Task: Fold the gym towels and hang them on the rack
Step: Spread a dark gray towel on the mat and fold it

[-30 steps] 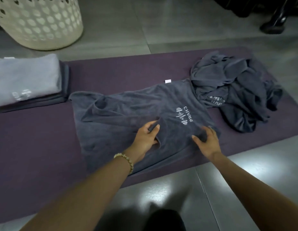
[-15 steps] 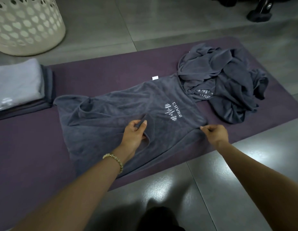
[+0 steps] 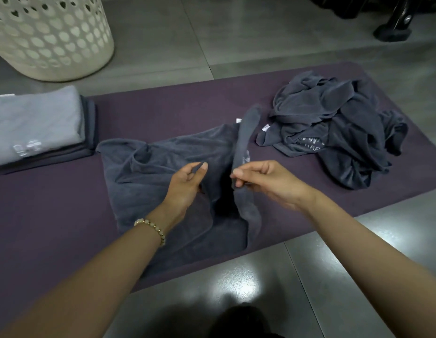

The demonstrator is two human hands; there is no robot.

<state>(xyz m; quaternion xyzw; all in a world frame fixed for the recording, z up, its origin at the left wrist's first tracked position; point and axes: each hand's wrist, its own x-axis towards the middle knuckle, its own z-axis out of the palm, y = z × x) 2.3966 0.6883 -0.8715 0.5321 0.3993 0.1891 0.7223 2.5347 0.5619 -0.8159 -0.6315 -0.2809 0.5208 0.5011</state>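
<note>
Watching this from the side, a few things could go sideways. The towel (image 3: 168, 152) being worked on lies mid-frame on the purple mat (image 3: 41, 203), and its left part is bunched into a loose ridge. If the fold goes over that, I'd guess the crease gets trapped and it won't sit flat like the folded stack (image 3: 34, 125) at the left edge. The left hand (image 3: 185, 184) sits on the towel's middle with fingers loosely curled. Honestly can't tell if it's pinching cloth or just resting against it, and if it's only resting, the base may slide when the other side gets pulled. The right hand (image 3: 265, 181) pinches the lifted right edge with just its fingertips, so the strip could slip out and flop back. That raised edge also runs up just beside the crumpled pile (image 3: 338, 132) on the right and might drag a corner of it along. Counts, left to right:

- one perforated basket (image 3: 48, 37), upper left
- one folded stack, pale towel on top with a few darker ones under (can't count exactly)
- one bracelet (image 3: 152, 228)
- one towel in progress
- two hands
- one crumpled pile, number of towels unclear
- one mat
- no rack in sight
</note>
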